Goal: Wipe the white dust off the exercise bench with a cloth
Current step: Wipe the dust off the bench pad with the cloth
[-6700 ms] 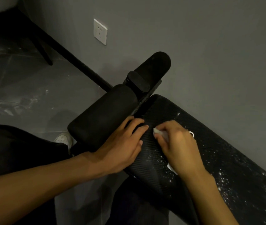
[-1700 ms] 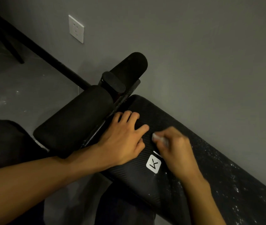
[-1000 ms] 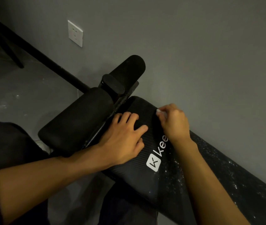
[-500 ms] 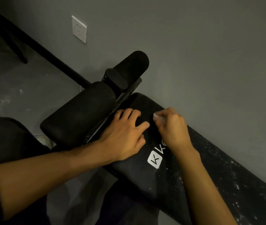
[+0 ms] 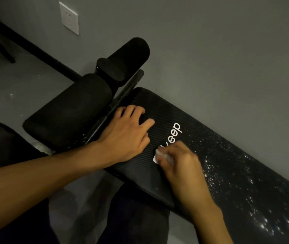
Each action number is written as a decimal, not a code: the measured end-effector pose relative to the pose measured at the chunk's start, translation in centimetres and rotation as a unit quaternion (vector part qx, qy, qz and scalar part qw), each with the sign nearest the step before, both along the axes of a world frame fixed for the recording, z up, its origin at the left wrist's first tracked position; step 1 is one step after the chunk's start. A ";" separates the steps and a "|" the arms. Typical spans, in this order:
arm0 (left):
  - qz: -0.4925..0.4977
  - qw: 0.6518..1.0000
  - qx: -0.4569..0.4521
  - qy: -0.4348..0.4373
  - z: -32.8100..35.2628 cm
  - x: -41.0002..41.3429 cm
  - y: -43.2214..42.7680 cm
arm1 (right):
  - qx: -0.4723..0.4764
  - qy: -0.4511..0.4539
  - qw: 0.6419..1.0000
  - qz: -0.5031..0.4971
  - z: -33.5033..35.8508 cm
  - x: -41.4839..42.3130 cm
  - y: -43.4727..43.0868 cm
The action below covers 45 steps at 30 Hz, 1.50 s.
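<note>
The exercise bench [image 5: 191,118] lies close along the grey wall [image 5: 210,50], its long black pad running from the rounded end by the foam rollers [image 5: 69,117] down and away toward the lower right. The left hand [image 5: 127,134] rests flat on that rounded end near the roller-side edge, fingers loosely spread and holding nothing. The right hand [image 5: 179,161] sits just beside it, further along the pad and nearer the person's edge, fingers curled round a small wad of white cloth [image 5: 159,153] pressed to the surface. The cloth covers the start of the white lettering [image 5: 174,132], which reads along the pad's width. The textured surface around both hands looks dark and clean. Beyond the right hand, toward the far lower-right end, the white dust [image 5: 246,191] is scattered in specks, thickest along the stretch nearest the bottom right corner. A white wall socket [image 5: 69,18] is set low on the wall beyond the rollers.
</note>
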State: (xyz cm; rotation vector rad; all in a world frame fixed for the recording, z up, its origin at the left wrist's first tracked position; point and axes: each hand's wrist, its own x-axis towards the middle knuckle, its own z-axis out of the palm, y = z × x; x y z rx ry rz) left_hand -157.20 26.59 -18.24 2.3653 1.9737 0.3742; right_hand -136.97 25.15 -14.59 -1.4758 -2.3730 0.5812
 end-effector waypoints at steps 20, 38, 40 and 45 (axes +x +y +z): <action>-0.057 0.998 -0.033 -0.005 -0.8 2.2 -2.3 | 0.036 -0.047 0.998 -0.036 -0.5 2.5 -5.5; -0.045 0.995 -0.084 0.014 -0.2 2.1 -1.9 | 0.000 -0.069 0.997 -0.037 0.6 1.3 -0.6; -0.046 0.996 -0.077 0.006 -0.3 1.9 -1.9 | 0.016 -0.074 0.996 -0.053 0.7 0.0 1.7; -0.047 0.998 -0.049 -0.010 -1.0 1.7 -2.2 | 0.046 -0.054 0.996 -0.050 0.3 -0.2 2.3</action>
